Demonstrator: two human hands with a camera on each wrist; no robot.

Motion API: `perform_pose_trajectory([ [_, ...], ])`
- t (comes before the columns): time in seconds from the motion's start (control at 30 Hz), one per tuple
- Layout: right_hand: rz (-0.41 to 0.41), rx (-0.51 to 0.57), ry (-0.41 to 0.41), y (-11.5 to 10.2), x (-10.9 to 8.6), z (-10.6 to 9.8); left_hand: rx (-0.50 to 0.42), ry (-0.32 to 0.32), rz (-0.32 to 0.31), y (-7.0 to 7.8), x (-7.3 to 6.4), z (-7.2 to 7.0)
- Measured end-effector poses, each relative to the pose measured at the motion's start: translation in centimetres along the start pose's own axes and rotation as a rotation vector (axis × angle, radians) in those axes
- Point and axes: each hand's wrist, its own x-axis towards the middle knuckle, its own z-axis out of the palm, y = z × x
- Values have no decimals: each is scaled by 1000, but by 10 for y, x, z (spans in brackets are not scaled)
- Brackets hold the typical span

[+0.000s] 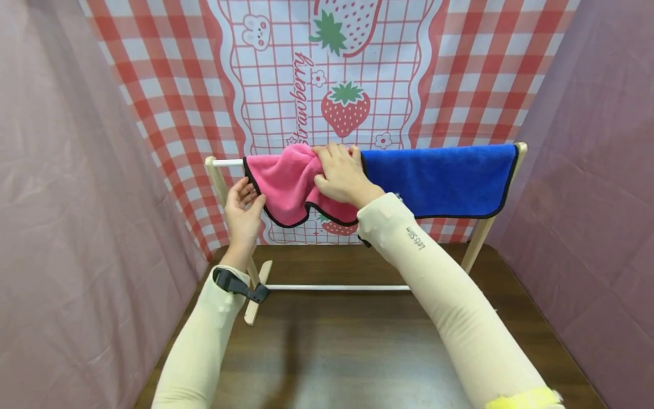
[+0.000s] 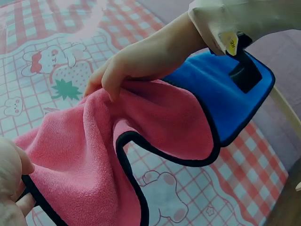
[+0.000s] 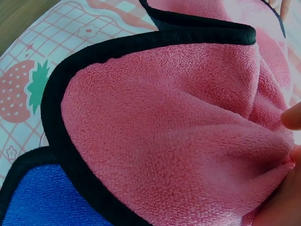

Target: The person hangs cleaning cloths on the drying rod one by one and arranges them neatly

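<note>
A pink towel (image 1: 278, 190) with black edging hangs over the top bar of a rack, its upper middle bunched into folds. My right hand (image 1: 344, 176) grips those folds from above at the bar; the left wrist view shows the thumb of this hand (image 2: 136, 66) against the cloth. At the towel's left edge, my left hand (image 1: 242, 218) pinches the black border, thumb in front and fingers behind. To the right a blue towel (image 1: 444, 182), also black-edged, hangs flat over the same bar. In the right wrist view the pink towel (image 3: 155, 108) overlaps the blue towel (image 3: 56, 197).
The rack has a white top bar (image 1: 228, 163), a lower bar (image 1: 337, 287) and wooden legs, with a foot (image 1: 259, 292) on the brown table (image 1: 327, 352). Behind it hangs a checked strawberry cloth (image 1: 163, 74). Pinkish curtains (image 1: 587, 187) enclose both sides.
</note>
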Motion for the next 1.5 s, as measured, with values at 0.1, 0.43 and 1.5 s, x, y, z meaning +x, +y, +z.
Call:
perform_pose_trajectory([
  [0.1, 1, 4, -2, 0, 0, 0, -36, 31, 16, 1, 0, 2],
  [0.43, 1, 48, -13, 2, -1, -2, -88, 34, 53, 7, 2, 3],
  [1.5, 124, 520, 479, 37, -48, -15, -212, 77, 127, 10, 5, -1],
])
